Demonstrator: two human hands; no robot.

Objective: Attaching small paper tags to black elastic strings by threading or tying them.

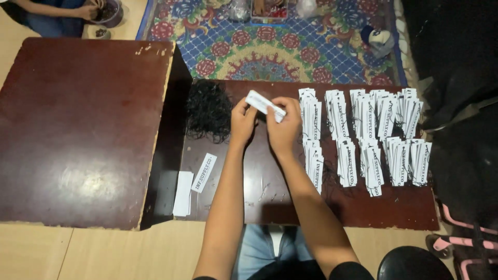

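Two loose white paper tags [194,179] are lying at the lower left of the dark wooden table [259,192], below a tangle of black strings [208,110]. At centre, the left hand [242,122] and right hand [282,127] are pinching one white tag [264,106], its long axis slanting from upper left to lower right, right fingers gripping its lower end. Rows of finished tags [363,137] are filling the right.

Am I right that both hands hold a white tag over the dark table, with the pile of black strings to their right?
Not quite: the head view shows the strings left of the hands, left hand and right hand, which hold the tag over the table.
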